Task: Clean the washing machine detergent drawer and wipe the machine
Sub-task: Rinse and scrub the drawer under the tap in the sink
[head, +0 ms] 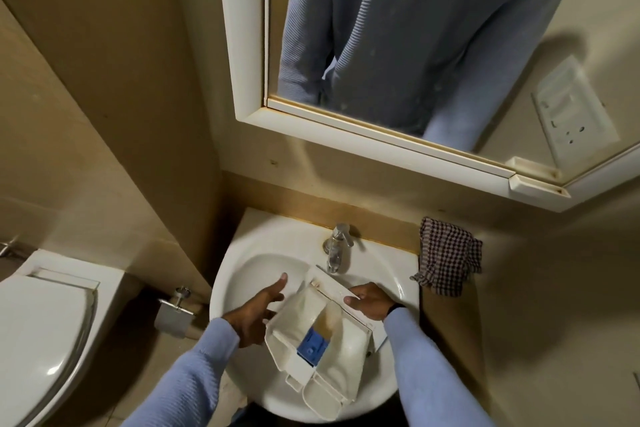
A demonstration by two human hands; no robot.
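One detergent drawer (pixel 322 350) with one blue insert (pixel 312 347) is held over the single sink (pixel 242 274). The right hand (pixel 372 303) curls its fingers round the drawer's front panel. The left hand (pixel 258 312) is just beside its left edge, fingers spread. Beyond are one tap (pixel 337 250), one checked cloth (pixel 448 256) and one mirror (pixel 415 45).

The white plastic detergent drawer (pixel 346 357) is in the round ceramic basin (pixel 228 288), before the chrome tap (pixel 336 250); a checked cloth (pixel 448 256) sits right of it, a white toilet (pixel 41 333) left.
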